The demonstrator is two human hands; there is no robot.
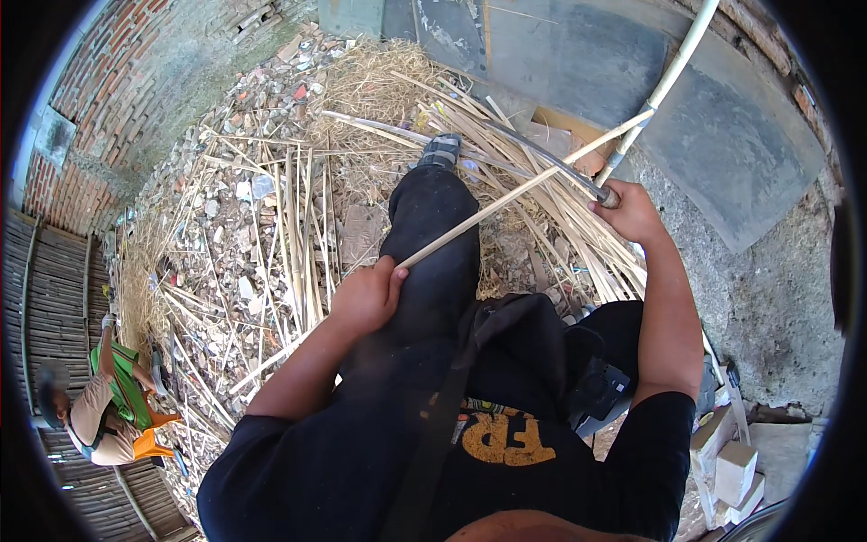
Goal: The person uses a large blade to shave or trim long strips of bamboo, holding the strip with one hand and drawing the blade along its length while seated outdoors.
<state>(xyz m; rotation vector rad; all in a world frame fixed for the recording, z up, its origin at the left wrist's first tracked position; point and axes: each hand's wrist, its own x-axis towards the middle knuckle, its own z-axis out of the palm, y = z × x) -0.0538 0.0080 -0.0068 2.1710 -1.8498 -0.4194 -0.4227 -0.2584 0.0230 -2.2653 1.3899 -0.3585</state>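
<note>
My left hand [366,294] is closed around a long, pale bamboo strip [506,200]. The strip slants up to the right in front of my leg, its far end crossing a thick bamboo pole [679,59]. A thinner length continues down-left behind my left hand. My right hand [629,215] grips the short handle of a sickle-like curved knife [571,170]. Its dark narrow blade arcs up and left, passing close to the strip; I cannot tell whether they touch. The pole's lower end comes down beside the knife handle.
Cut bamboo strips [302,226] lie across rubble ground around my outstretched leg, with a larger pile [533,172] to its right. Dry straw [375,81] lies beyond. Grey panels [578,63] lean at the back right. Pale blocks [736,470] sit lower right. Another person [104,406] sits far left.
</note>
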